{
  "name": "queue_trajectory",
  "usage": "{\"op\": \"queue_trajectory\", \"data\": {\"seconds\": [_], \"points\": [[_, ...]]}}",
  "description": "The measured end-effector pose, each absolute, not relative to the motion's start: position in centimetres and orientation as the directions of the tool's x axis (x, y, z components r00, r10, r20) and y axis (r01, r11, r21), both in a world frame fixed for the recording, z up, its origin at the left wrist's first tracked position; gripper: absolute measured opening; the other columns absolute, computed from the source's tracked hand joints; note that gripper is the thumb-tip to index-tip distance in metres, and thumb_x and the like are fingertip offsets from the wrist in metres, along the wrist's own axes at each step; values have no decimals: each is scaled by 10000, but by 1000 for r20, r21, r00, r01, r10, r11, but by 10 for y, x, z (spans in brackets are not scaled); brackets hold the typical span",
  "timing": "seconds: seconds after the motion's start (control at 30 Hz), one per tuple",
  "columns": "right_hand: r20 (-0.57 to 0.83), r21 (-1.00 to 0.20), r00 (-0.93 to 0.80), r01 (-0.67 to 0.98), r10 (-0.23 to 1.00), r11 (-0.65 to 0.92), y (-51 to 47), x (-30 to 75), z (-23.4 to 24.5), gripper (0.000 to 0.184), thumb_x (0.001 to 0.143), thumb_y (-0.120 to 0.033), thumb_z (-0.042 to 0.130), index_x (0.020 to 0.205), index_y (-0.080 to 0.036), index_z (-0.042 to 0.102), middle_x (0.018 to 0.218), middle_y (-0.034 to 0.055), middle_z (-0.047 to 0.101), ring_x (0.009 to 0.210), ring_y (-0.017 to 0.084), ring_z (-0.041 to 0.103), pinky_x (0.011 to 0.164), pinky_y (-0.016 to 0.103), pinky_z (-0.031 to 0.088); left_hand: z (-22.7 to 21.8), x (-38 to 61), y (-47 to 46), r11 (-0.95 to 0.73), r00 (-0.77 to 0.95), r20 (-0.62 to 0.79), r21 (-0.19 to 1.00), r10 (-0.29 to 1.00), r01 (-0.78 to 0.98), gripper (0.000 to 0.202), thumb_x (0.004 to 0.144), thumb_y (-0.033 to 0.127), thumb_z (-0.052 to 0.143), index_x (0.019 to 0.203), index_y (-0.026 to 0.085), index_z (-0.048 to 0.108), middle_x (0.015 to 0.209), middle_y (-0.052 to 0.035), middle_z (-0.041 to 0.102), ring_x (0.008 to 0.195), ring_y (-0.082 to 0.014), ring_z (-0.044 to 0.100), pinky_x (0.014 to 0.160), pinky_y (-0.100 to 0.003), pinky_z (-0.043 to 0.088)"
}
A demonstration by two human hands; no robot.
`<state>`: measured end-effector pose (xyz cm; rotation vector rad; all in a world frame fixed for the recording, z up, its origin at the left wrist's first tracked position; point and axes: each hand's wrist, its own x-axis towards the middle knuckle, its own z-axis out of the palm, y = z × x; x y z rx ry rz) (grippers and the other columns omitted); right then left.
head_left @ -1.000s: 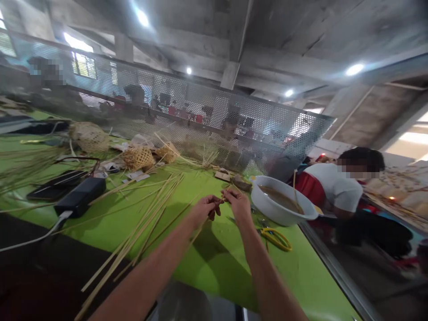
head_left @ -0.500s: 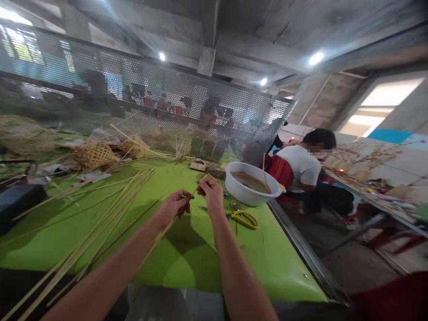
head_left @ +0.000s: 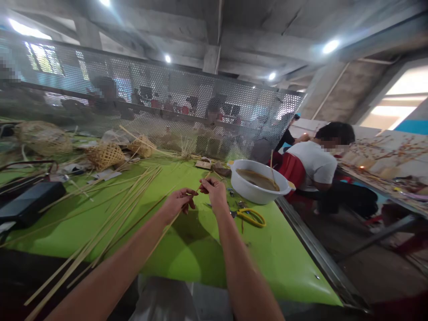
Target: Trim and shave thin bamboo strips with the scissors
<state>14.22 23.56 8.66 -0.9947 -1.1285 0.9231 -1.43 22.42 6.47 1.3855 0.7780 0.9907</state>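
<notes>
Over the green tabletop, my left hand is closed on a thin bamboo strip that trails back beneath my forearm. Just to its right, my right hand pinches the same strip near its far end; the fingertips of both hands are a small gap apart. Scissors with yellow handles lie beside my right wrist, their blades partly hidden behind it. To the left, several long bamboo strips are spread over the table and stick out past its front edge.
A white basin of brownish water, with a stick in it, stands at the right edge. Woven baskets and scraps lie at the back left, near a dark box. A perforated metal screen borders the back. A co-worker sits at right.
The whole view has shifted, so things appear slightly further right. Both hands keep their hold on the bamboo strip, with little change in their position over the table.
</notes>
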Motion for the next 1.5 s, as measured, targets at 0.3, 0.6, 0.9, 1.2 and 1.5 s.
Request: {"op": "queue_trajectory", "data": {"seconds": [0.3,0.6,0.9,1.2,1.5], "points": [[295,-950,189,-48,937,309,236,141,85,304,639,-463,693,706,-169,648,575,-17,624,510,100,563,531,224,486,65,-14,224,-74,417,116,991,902,-116,290,730,295,634,963,123,632,730,-44,716,437,-75,543,455,-202,406],[308,-949,164,-23,937,316,234,139,82,368,619,-522,718,706,-171,649,583,1,637,515,117,576,543,254,510,61,-14,223,-68,376,114,989,919,-135,223,672,238,614,868,134,634,600,-14,676,388,-67,505,417,-189,356],[317,-947,155,-6,936,321,233,140,80,354,633,-506,725,718,-171,651,592,-1,632,527,118,577,549,254,518,57,-12,224,-69,384,122,986,915,-149,263,720,330,642,886,126,634,689,-48,709,409,-79,545,430,-200,399],[314,-948,117,-14,942,317,232,136,79,326,626,-476,740,699,-169,657,578,-9,632,518,116,579,537,250,513,53,-11,227,-57,362,116,984,925,-171,248,710,340,662,837,134,610,543,-9,659,365,-71,511,422,-189,390],[331,-940,237,2,913,340,235,144,80,393,688,-549,665,785,-169,662,620,4,646,532,114,576,550,254,503,59,-13,226,-47,362,94,989,927,-137,259,732,341,679,884,134,652,712,-30,695,436,-68,570,424,-177,401]]}}
